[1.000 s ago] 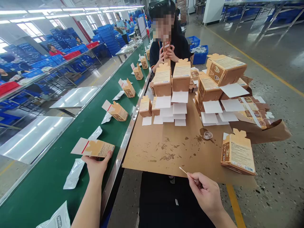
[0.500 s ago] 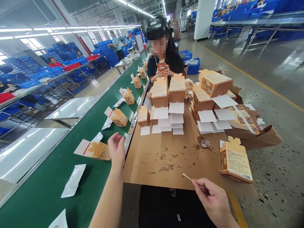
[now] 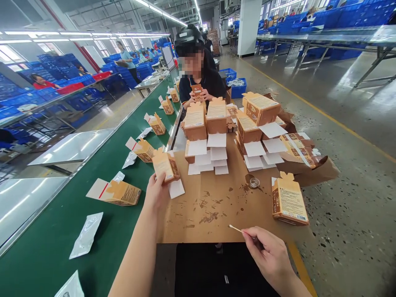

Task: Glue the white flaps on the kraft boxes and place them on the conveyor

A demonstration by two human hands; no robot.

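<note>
My left hand point(image 3: 157, 190) grips a small brown and cream carton point(image 3: 166, 166) by its lower left side, over the left edge of the cardboard-covered table point(image 3: 192, 206). A white flap point(image 3: 176, 188) hangs open from this carton. Between the thumb and fingers of my right hand point(image 3: 267, 249) is a cotton swab point(image 3: 235, 228), its tip pointing left above the table's front edge. Further back on the table lies a small clear round dish point(image 3: 254, 182), with dark wet spots around it. One larger carton point(image 3: 289, 200) stands apart at the right.
Stacked cartons point(image 3: 194, 121) with white flaps out stand at the table's back. Left runs a green conveyor belt point(image 3: 111, 218) carrying open cartons point(image 3: 123, 193) and silver pouches point(image 3: 86, 236). Across the table a co-worker point(image 3: 210, 82) in a headset holds a carton. Blue crates point(image 3: 237, 87) sit behind.
My left hand has taken hold of the small carton that stood at the stack's left front and lifted it toward me. My right hand keeps the swab. The view has shifted slightly right.
</note>
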